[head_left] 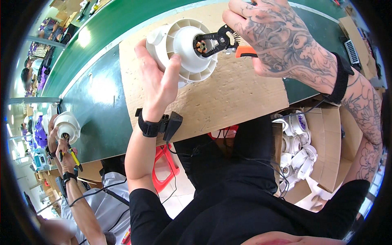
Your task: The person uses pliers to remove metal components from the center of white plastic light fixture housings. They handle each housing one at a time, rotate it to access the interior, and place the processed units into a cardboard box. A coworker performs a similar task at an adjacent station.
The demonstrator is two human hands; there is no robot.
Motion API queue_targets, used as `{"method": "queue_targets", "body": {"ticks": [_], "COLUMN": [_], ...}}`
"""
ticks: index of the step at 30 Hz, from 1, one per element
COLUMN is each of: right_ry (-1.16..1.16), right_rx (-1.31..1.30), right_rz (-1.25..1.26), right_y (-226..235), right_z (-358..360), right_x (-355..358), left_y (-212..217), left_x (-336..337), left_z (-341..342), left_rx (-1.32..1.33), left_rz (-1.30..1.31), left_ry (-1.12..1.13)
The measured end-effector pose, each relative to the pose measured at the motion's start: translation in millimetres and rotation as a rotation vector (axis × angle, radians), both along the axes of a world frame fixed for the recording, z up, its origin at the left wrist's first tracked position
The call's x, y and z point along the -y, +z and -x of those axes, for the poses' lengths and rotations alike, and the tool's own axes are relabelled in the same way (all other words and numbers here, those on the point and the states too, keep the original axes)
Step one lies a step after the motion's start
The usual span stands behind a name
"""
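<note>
A round white plastic housing (190, 51) with a ribbed rim lies tilted on the cardboard sheet, its open end toward the right. Wrapped around its left side is my left hand (159, 77), thumb pressed against the rim. My right hand (277, 38) grips black pliers with orange-trimmed handles (246, 51), which look like wire strippers. Their black jaws (210, 44) reach into the housing's opening, where small copper-coloured parts (201, 46) show. Whether the jaws are clamped on one of these parts I cannot tell. The upper handle is mostly hidden behind my fingers.
Brown cardboard (228, 98) covers part of the green bench (98, 122). Below right, a cardboard box (326, 143) holds several white housings (300, 155). At left, a co-worker's hand (67, 157) works with yellow-handled pliers on a similar housing (67, 125). A red stool (165, 167) stands beneath.
</note>
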State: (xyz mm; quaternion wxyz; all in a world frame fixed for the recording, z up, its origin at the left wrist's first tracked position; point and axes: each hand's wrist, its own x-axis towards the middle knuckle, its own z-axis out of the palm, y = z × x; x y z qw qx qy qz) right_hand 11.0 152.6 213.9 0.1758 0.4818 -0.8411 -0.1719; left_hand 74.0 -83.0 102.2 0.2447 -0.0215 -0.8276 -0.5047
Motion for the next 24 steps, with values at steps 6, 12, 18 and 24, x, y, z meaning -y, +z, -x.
{"method": "queue_targets", "body": {"ticks": [6,12,18,24], "right_ry": [0.018,-0.004,0.035,-0.068], "right_rx": [0.122,0.097,0.103,0.160], "right_rz": [-0.016,-0.053,-0.017,-0.023], "right_y": [15,6,-2,1], "right_z": [-5,-4,3,0], "right_x": [2,3,3,11], "left_y": [7,7,6,7], "left_x": [4,7,9,6], "left_z": [-2,2,4,4], "left_rx": [0.036,0.082,0.069,0.041], "left_rz": [0.011,0.045,0.051,0.063], "left_ry": [-0.002,0.005,-0.009,0.036]}}
